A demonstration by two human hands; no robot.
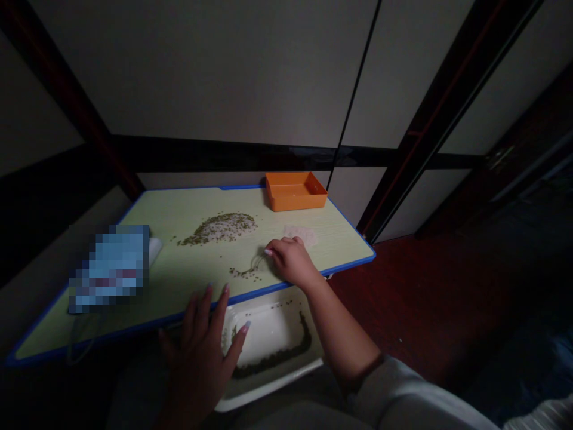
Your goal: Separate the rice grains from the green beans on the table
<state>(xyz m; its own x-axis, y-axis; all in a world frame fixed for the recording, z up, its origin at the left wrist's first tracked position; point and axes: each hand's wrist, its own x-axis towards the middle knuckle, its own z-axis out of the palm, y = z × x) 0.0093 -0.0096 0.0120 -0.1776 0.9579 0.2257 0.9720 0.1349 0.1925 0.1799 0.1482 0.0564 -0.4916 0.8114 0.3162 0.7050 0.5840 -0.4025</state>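
My right hand (290,260) is closed, its fingertips low over the table, on a thin, curved, wire-like tool (257,260) whose kind I cannot make out. A few small greenish-brown beans (244,274) lie scattered just left of the tool. Behind that hand is a thin patch of white grains (301,233), partly hidden by it. Further left on the table sits a larger mixed pile of beans and white grains (226,227). My left hand (201,334) is open, fingers spread, at the table's front edge and over the left side of a white tray (268,391), which holds dark green beans along its sides.
An orange box (298,200) stands at the table's back right. The yellow-green table (179,278) has a blue rim. On its left is a blurred-out blue object (110,269), with a thin looped cord (83,352) below. Pale cabinet panels (224,71) rise close behind the table.
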